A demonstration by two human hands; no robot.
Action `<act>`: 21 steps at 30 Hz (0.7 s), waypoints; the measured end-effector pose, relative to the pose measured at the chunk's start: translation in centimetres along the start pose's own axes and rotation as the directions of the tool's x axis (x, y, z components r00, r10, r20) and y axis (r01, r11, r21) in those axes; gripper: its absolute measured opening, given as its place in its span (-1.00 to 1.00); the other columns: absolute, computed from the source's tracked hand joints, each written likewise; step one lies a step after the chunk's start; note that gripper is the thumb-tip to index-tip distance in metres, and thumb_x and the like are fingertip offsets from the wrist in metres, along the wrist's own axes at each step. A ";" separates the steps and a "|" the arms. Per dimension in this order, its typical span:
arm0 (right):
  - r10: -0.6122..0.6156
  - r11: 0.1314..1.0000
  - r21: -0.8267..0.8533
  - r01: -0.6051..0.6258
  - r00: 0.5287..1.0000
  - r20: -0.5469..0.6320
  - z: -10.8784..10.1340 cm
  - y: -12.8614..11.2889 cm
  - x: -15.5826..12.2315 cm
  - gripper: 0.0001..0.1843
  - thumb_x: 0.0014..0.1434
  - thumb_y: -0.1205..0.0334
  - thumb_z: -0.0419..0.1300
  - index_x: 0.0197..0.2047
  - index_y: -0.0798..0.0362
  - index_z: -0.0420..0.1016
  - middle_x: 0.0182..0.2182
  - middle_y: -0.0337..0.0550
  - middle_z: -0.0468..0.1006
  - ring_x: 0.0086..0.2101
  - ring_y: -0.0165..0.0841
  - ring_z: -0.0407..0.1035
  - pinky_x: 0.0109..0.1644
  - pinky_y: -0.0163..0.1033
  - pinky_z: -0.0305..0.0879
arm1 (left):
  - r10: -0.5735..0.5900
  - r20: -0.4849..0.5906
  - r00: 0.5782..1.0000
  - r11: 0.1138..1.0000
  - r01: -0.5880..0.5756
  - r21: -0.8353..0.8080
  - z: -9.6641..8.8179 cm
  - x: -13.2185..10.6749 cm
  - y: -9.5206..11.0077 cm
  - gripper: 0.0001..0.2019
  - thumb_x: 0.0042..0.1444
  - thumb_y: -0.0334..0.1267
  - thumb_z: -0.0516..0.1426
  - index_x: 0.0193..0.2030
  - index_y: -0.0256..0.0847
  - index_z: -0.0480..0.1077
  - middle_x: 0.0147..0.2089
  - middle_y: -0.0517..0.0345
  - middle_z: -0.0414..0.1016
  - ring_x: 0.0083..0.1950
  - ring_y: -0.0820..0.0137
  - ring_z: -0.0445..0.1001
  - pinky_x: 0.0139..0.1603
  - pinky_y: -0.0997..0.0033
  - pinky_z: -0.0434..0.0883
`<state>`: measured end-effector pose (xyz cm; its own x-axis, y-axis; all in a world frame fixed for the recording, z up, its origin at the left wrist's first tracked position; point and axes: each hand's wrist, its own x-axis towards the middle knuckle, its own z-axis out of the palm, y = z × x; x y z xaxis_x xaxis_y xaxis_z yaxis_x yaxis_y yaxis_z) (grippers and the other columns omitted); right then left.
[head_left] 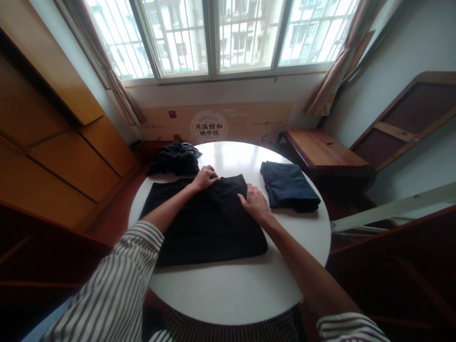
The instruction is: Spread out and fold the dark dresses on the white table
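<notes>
A black folded garment (210, 225) lies flat across the left and middle of the white round table (228, 294). At its far edge, my left hand (205, 178) is closed, thumb and fingers pinching the cloth. My right hand (255, 203) rests at the garment's right edge, its thumb stretched over the cloth and apart from the fingers. To the right of that hand sits a dark blue folded garment (290, 186). Beyond my left forearm is a crumpled heap of dark clothes (174, 159), with a grey striped piece showing at its right side.
A wooden side table (326, 148) stands behind the round table on the right. Yellow-brown cabinets (78, 161) line the left side. Barred windows, curtains (331, 90) and a printed banner (228, 124) are at the back. A pale bar (388, 213) juts in at the right.
</notes>
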<state>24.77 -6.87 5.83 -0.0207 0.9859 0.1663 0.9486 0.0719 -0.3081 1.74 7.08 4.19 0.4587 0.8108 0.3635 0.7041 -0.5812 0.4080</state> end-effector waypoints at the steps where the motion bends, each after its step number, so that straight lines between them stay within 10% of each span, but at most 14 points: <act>1: -0.001 1.000 -0.003 0.002 1.000 0.008 0.4 0.3 0.2 -0.54 0.32 0.20 -0.01 0.20 0.28 0.25 -0.08 0.27 0.48 -0.09 -0.04 0.41 0.02 -0.04 0.31 | -0.009 -0.011 1.000 1.000 0.009 -0.013 0.1 0.2 0.0 -0.82 0.14 -0.16 0.24 -0.29 -0.21 0.62 -0.14 -0.04 0.46 -0.05 0.21 0.44 0.06 0.20 0.42; 8: -0.015 1.000 -0.021 0.015 1.000 -0.011 1.3 0.9 0.4 -0.44 0.23 0.50 -0.15 0.28 0.25 0.22 -0.07 0.21 0.48 -0.11 -0.09 0.40 0.02 -0.09 0.29 | -0.162 -0.001 0.987 0.987 0.162 0.004 0.6 0.6 0.8 -0.76 0.22 -0.16 0.16 -0.22 -0.28 0.60 -0.19 -0.05 0.49 -0.20 0.25 0.49 -0.07 0.26 0.43; 14: -0.238 0.971 -0.037 0.236 0.964 -0.118 -0.8 -1.0 -0.6 -0.63 0.35 0.27 -0.06 0.13 0.16 0.40 -0.08 0.13 0.47 -0.07 -0.10 0.33 0.06 -0.09 0.24 | 0.012 -0.076 0.997 0.995 -0.004 0.096 -4.2 -5.4 -1.0 -0.71 0.34 -0.20 0.02 -0.13 -0.23 0.55 -0.08 -0.01 0.49 -0.04 0.26 0.47 0.08 0.31 0.38; 17: -0.534 0.843 0.063 0.534 0.845 -0.023 -1.6 -4.2 -0.9 -0.67 0.37 0.20 -0.03 0.01 0.14 0.48 -0.12 0.09 0.51 -0.11 -0.17 0.37 0.08 -0.11 0.23 | -0.080 -0.078 0.994 0.989 0.088 0.120 -7.9 -9.5 -4.8 -0.74 0.33 -0.23 0.03 -0.12 -0.25 0.53 -0.09 0.03 0.50 -0.02 0.28 0.44 0.17 0.30 0.32; 21: -0.841 0.540 0.221 0.812 0.531 0.105 -0.5 -10.0 -0.8 -0.62 0.37 0.07 0.04 0.10 0.10 0.47 0.04 0.06 0.51 0.03 -0.18 0.37 0.24 -0.03 0.12 | -0.213 -0.091 0.973 0.970 0.222 0.103 -11.1 -13.3 -10.1 -0.77 0.26 -0.27 0.12 -0.03 -0.33 0.50 -0.09 0.11 0.51 0.02 0.30 0.41 0.24 0.29 0.25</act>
<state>15.46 -8.40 9.22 -0.8421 0.4785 0.2488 0.4256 0.8730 -0.2382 -17.49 1.44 4.56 0.2467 0.9065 0.3427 0.8402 -0.3763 0.3905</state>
